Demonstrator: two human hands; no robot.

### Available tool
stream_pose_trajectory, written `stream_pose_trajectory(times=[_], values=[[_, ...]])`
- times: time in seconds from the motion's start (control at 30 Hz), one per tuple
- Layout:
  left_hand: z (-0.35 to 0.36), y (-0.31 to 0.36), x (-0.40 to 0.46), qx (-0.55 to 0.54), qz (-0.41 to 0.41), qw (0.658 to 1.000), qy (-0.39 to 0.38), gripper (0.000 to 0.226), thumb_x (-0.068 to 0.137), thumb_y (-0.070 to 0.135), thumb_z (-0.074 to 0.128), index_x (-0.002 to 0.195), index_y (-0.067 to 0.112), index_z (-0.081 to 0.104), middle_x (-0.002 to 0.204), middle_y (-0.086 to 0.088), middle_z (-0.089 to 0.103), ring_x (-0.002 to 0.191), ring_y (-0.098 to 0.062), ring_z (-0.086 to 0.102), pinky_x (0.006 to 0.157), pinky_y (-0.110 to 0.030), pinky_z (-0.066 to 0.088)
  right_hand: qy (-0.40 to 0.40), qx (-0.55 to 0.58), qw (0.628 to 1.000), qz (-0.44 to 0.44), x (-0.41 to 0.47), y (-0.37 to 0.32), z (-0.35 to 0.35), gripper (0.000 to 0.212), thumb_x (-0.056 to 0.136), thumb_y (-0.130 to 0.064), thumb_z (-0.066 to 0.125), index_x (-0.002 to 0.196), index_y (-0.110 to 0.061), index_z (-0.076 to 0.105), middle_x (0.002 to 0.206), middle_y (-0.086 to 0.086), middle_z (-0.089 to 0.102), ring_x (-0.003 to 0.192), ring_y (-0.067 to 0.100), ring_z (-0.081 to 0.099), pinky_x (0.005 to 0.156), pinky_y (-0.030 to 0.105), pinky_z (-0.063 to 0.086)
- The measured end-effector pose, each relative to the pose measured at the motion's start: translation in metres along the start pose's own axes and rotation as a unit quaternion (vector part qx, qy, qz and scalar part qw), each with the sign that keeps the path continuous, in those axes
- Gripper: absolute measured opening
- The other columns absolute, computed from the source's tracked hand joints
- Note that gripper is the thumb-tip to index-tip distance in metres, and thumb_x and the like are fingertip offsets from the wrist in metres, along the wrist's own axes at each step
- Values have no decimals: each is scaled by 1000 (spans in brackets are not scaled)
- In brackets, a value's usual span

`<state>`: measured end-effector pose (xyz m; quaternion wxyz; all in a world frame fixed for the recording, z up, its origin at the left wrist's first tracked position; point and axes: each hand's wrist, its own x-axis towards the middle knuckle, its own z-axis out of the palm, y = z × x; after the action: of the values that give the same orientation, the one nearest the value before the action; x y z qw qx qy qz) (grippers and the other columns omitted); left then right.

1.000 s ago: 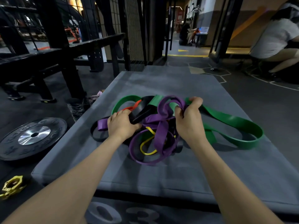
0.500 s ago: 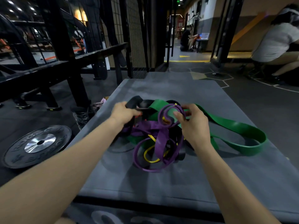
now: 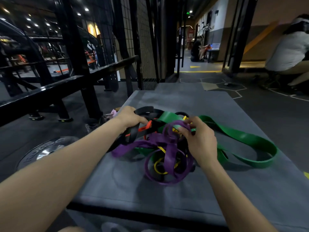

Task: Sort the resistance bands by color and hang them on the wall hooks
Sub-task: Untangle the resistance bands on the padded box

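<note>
A tangled pile of resistance bands lies on a grey padded box (image 3: 192, 195). A wide green band (image 3: 247, 139) loops out to the right. Purple bands (image 3: 168, 154) coil at the front over a thin yellow band (image 3: 158, 168). Black bands (image 3: 145, 110) and a small orange band (image 3: 147, 127) sit at the left. My left hand (image 3: 128, 118) grips the black bands at the pile's left edge. My right hand (image 3: 199, 139) pinches a purple loop at the top of the pile. No wall hooks are in view.
A weight plate (image 3: 45, 151) lies on the floor to the left. A black steel rack (image 3: 80, 77) and mesh fence stand behind it. A person in a white shirt (image 3: 289, 51) crouches at the far right; another person sits down the corridor.
My left hand moved up and away from the near side of the pile to the black bands at its left edge. My right hand shifted from a full grip to a pinch on the purple loop.
</note>
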<state>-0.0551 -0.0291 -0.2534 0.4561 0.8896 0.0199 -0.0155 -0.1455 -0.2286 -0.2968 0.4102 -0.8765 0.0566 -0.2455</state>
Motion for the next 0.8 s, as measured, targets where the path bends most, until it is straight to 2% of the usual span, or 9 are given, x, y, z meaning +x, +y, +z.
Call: stream_pose_trajectory(times=[0.1, 0.2, 0.27, 0.37, 0.47, 0.57, 0.63, 0.7, 0.8], values=[[10, -18, 6, 70, 17, 997, 5, 17, 73, 11, 76, 85, 5, 65, 71, -1, 62, 68, -14, 56, 63, -26, 45, -6, -14, 1000, -1, -2, 2, 2, 27, 84, -39, 64, 107, -25, 60, 101, 2, 66, 95, 28, 60, 76, 39, 49], [21, -35, 17, 141, 22, 989, 27, 16, 77, 18, 73, 84, 11, 60, 65, -1, 58, 70, -21, 56, 57, -29, 42, -10, -12, 1000, 10, 1, 2, 6, 29, 85, -40, 64, 109, -25, 62, 102, 2, 67, 97, 27, 61, 78, 41, 51], [27, -46, 28, 168, 24, 985, 13, 23, 76, 21, 73, 94, 11, 63, 79, -6, 67, 78, -25, 62, 69, -32, 50, -21, -15, 1000, 13, 4, 0, 10, 29, 85, -40, 63, 110, -25, 63, 103, 2, 68, 98, 27, 62, 79, 39, 51], [32, -60, 35, 234, 3, 972, -34, 37, 75, 28, 73, 107, 13, 60, 104, -9, 66, 97, -28, 61, 78, -30, 47, -46, -15, 999, 10, 6, 0, 13, 24, 86, -35, 63, 107, -23, 65, 102, 4, 69, 98, 28, 61, 81, 39, 50], [33, -74, 42, 282, -7, 958, -46, 40, 76, 35, 72, 106, 13, 58, 107, -10, 63, 101, -28, 59, 81, -30, 45, -79, -16, 997, 17, 8, 1, 15, 22, 88, -28, 62, 108, -20, 66, 102, 8, 70, 100, 31, 61, 84, 40, 50], [23, -69, 45, 230, -21, 972, -45, 32, 72, 30, 77, 90, 12, 58, 94, -10, 63, 85, -25, 58, 72, -28, 43, -105, -21, 994, 13, 12, 1, 16, 20, 90, -22, 59, 107, -16, 66, 103, 11, 69, 100, 32, 61, 86, 42, 50], [9, -57, 49, 158, -28, 986, -39, 32, 70, 21, 79, 92, 4, 64, 94, -14, 66, 79, -24, 59, 71, -27, 46, -114, -18, 993, 14, 13, 0, 17, 22, 90, -18, 58, 110, -14, 66, 105, 11, 69, 101, 30, 61, 88, 41, 50], [-11, -36, 46, 93, -28, 994, -50, 30, 69, 15, 79, 96, 6, 68, 91, -13, 68, 72, -21, 61, 68, -26, 50, -109, -11, 994, 13, 13, -2, 19, 26, 88, -17, 60, 113, -17, 66, 107, 9, 70, 104, 28, 61, 90, 37, 49], [-37, -5, 34, 54, -26, 995, -79, 53, 61, 24, 85, 108, 8, 66, 105, -10, 68, 93, -25, 65, 88, -34, 52, -88, 1, 996, 7, 12, -6, 21, 27, 85, -21, 64, 112, -19, 67, 106, 7, 71, 105, 28, 62, 89, 37, 50]])
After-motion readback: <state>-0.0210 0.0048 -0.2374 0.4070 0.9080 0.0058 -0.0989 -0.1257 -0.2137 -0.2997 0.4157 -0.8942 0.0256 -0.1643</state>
